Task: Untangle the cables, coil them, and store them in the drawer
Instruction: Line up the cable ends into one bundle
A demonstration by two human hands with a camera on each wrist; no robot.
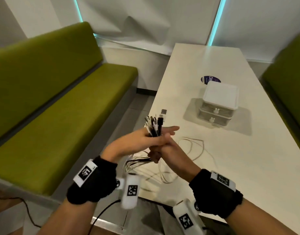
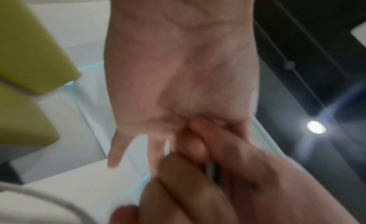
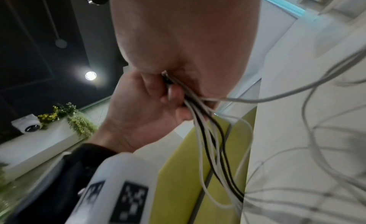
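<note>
A bundle of white and black cables (image 1: pixel 153 127) stands upright between both hands over the table's left edge, plug ends fanned out on top. My left hand (image 1: pixel 146 139) comes in from the left, one finger pointing right past the bundle. In the right wrist view the left hand (image 3: pixel 138 111) curls its fingers round the cables (image 3: pixel 208 133). My right hand (image 1: pixel 160 152) grips the bundle lower down. The loose cable lengths (image 1: pixel 193 146) trail in loops across the white table (image 1: pixel 247 167). A small white two-drawer unit (image 1: pixel 218 106) stands further back, both drawers closed.
A green bench (image 1: pixel 61 107) runs along the table's left side and another green seat (image 1: pixel 290 82) is on the right. A round blue sticker (image 1: pixel 210 80) lies behind the drawer unit. A black cord (image 1: pixel 27 209) lies on the floor.
</note>
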